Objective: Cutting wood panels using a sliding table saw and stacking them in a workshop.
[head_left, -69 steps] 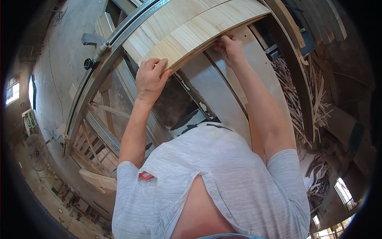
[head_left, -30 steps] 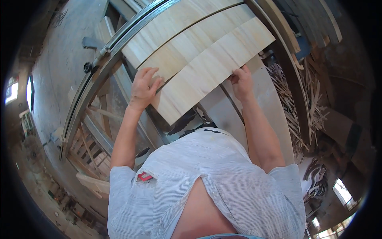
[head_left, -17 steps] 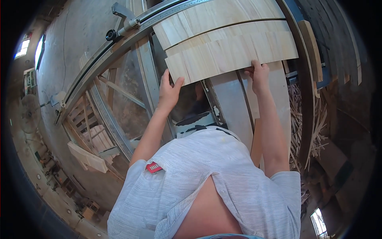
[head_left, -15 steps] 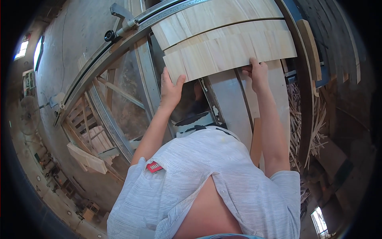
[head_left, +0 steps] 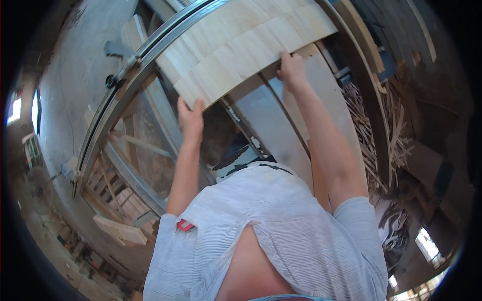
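A wide pale wooden board (head_left: 251, 62) lies across the metal machine table (head_left: 261, 108) in front of me. Its far edge meets a second pale board (head_left: 221, 27) of similar grain, with only a faint seam visible between them. At the near left corner, my left hand (head_left: 191, 123) grips the near board, thumb on top and the other fingers around its left edge. Farther right, my right hand (head_left: 292, 72) is closed on the near edge, thumb on top and fingers curled beneath. The undersides of the boards are hidden.
A curved-looking metal rail (head_left: 145, 50) with a black knob (head_left: 111, 81) runs along the left and far side. Thin wood offcuts (head_left: 369, 135) are heaped beside the dark right-hand rail (head_left: 374, 95). A short wooden piece (head_left: 120, 230) lies low at the left.
Both hands have pushed the near board away from me. The dark gap between the two boards has closed. My view has also turned and shifted, so everything appears farther left.
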A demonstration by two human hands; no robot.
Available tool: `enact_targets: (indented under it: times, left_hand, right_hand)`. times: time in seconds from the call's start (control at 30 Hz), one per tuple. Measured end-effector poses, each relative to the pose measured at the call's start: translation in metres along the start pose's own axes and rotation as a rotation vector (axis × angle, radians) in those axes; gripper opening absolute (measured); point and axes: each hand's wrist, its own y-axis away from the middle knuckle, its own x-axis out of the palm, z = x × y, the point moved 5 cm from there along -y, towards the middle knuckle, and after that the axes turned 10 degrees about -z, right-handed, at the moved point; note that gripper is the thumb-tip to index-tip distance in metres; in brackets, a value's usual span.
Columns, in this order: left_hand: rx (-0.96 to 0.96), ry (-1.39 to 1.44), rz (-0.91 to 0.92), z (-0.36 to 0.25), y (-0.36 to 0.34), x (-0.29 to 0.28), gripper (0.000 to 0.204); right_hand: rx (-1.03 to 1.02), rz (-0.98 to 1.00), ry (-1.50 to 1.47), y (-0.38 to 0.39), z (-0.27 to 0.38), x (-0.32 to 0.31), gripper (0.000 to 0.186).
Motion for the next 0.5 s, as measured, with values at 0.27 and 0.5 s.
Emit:
enact_targets:
  times: [0.27, 0.5]
  left_hand:
    - [0.536, -0.546, -0.034, -0.069, 0.042, 0.017, 0.095]
    - [0.847, -0.767, 0.001, -0.071, 0.038, 0.037, 0.073]
  right_hand:
    - [-0.181, -0.224, 0.252, -0.005, 0.042, -0.019, 0.044]
    - [-0.248, -0.072, 0.247, -0.017, 0.042, -0.050, 0.043]
